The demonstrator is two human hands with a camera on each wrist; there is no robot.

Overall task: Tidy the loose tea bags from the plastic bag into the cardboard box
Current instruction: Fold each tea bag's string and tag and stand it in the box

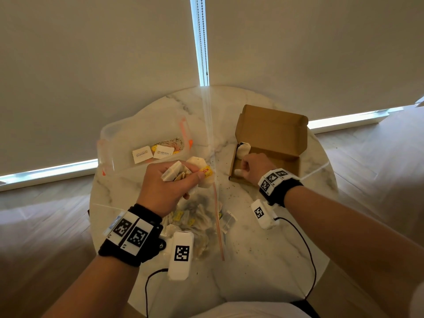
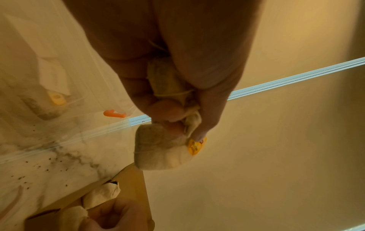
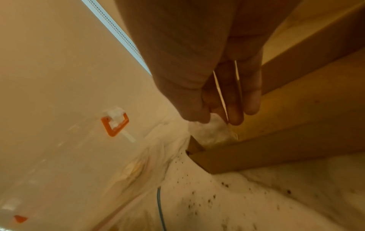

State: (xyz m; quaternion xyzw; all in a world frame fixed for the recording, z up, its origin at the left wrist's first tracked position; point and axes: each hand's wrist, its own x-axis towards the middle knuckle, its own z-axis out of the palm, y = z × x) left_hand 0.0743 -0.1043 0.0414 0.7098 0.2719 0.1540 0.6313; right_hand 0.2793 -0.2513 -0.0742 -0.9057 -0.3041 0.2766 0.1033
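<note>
1. The left hand [image 1: 167, 184] was clenched round a bunch of tea bags [image 1: 197, 172], held above the plastic bag [image 1: 202, 226]; a yellow tag [image 2: 195, 146] stuck out by the fingertips.
2. The right hand [image 1: 251, 167] rested at the near left corner of the cardboard box [image 1: 275, 138], its fingers [image 3: 235, 109] curled over the box's near wall, gripping it.
3. A few tea bags [image 1: 243, 149] already lay inside the box along its left side, just beyond that hand.
4. The plastic bag lay flat on the marble surface [image 1: 263, 260], more tea bags visible through it.
5. A clear plastic container [image 1: 142, 134] with orange clips stood on the far left, holding white sachets.
6. Dark crumbs were scattered over the surface near the box.
</note>
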